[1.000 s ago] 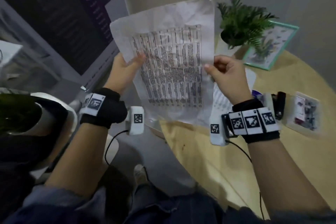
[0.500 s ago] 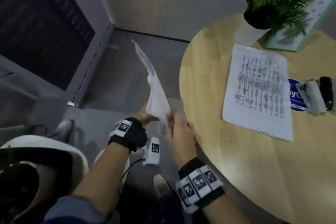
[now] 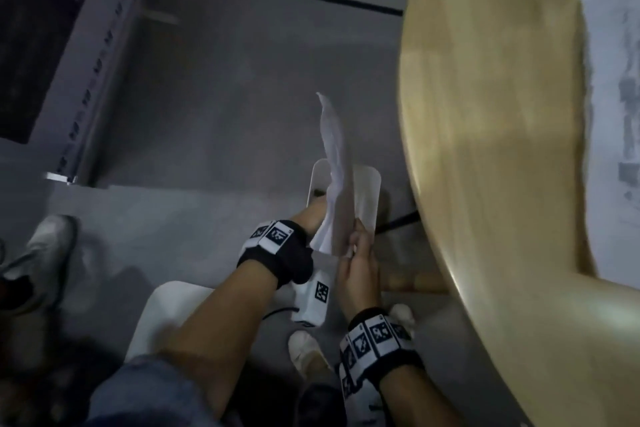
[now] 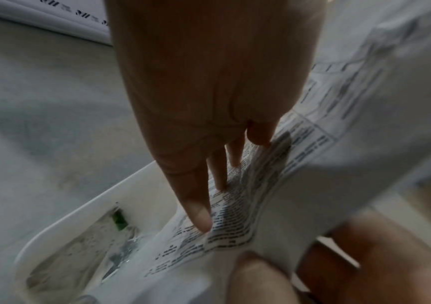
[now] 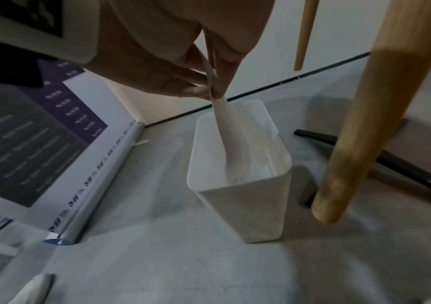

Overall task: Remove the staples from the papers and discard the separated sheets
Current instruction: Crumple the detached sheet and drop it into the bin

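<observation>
A folded white printed sheet [image 3: 334, 156] stands edge-up beside the table, its lower end inside a white bin [image 3: 367, 191] on the floor. My right hand [image 3: 360, 246] pinches the sheet's near edge between thumb and fingers; in the right wrist view my right hand [image 5: 209, 90] holds the sheet [image 5: 225, 139] as it hangs into the bin [image 5: 243, 205]. My left hand [image 3: 311, 215] is on the sheet's left side. In the left wrist view the left hand [image 4: 217, 195] lays straight fingers against the printed sheet [image 4: 248, 216] above the bin's rim [image 4: 79, 209]. Scraps lie in the bin.
The round wooden table [image 3: 485, 149] fills the right, with another printed sheet [image 3: 616, 114] on it. Its wooden leg [image 5: 365, 123] and a black bar [image 5: 391, 156] stand right of the bin. A dark banner [image 5: 40, 144] stands left. A white seat [image 3: 162, 315] is under my left arm.
The sheet came down from in front of me, got folded, and now reaches into the bin beside the table. Both hands moved down with it.
</observation>
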The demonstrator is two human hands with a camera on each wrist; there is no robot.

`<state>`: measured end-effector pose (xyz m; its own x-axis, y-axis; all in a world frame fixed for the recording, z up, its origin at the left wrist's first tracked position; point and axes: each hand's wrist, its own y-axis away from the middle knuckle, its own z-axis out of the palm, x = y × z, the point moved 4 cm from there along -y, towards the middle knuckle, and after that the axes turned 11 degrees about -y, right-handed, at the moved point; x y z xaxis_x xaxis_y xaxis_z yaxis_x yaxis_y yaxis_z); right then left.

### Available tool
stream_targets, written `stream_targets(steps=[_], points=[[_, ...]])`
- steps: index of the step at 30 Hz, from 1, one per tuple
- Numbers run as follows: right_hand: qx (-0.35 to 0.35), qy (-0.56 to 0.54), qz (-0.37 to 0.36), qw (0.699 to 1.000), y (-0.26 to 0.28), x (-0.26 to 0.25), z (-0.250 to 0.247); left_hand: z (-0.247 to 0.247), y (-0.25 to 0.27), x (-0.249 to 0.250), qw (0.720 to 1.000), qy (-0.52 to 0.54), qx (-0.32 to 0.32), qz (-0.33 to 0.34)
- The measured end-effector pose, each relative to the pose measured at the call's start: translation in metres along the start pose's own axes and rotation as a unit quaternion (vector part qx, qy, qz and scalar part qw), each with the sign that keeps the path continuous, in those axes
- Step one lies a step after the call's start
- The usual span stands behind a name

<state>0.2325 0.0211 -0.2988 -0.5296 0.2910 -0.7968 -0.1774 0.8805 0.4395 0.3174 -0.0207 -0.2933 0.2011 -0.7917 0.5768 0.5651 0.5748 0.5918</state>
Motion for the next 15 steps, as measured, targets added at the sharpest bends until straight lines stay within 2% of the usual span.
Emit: stream_targets(steps=[1,2,3,6,9,10,12,13,15], points=[[0.009,0.004,0.001,1.0,-0.004,0.009,0.004,-0.016,-0.002,-0.009,0.99,-0.032,0.132,-0.021],[0.011,-0.003,0.011,1.0,-0.007,0.019,0.007,-0.031,-0.012,-0.016,0.976,-0.038,0.212,-0.038],[0.008,-0.01,0.015,1.0,-0.009,0.026,0.01,-0.035,-0.021,-0.015,0.971,-0.042,0.233,-0.042],[-0.007,0.016,0.06,0.998,-0.017,0.057,0.019,-0.044,-0.033,-0.028,0.97,-0.054,0.233,-0.05],[-0.025,0.086,0.137,0.987,-0.02,0.087,0.019,-0.055,-0.021,-0.047,0.954,-0.077,0.281,-0.066],[-0.007,0.087,0.168,0.982,-0.019,0.087,0.017,-0.06,-0.017,-0.053,0.946,-0.093,0.299,-0.081],[-0.013,0.074,0.21,0.975,-0.006,0.064,0.005,-0.065,0.0,-0.056,0.934,-0.116,0.328,-0.082],[-0.013,0.086,0.201,0.976,0.002,0.047,0.0,-0.066,0.011,-0.054,0.929,-0.12,0.342,-0.073],[-0.047,0.106,0.128,0.985,0.027,-0.002,-0.01,-0.055,0.037,-0.039,0.913,-0.16,0.371,-0.06]])
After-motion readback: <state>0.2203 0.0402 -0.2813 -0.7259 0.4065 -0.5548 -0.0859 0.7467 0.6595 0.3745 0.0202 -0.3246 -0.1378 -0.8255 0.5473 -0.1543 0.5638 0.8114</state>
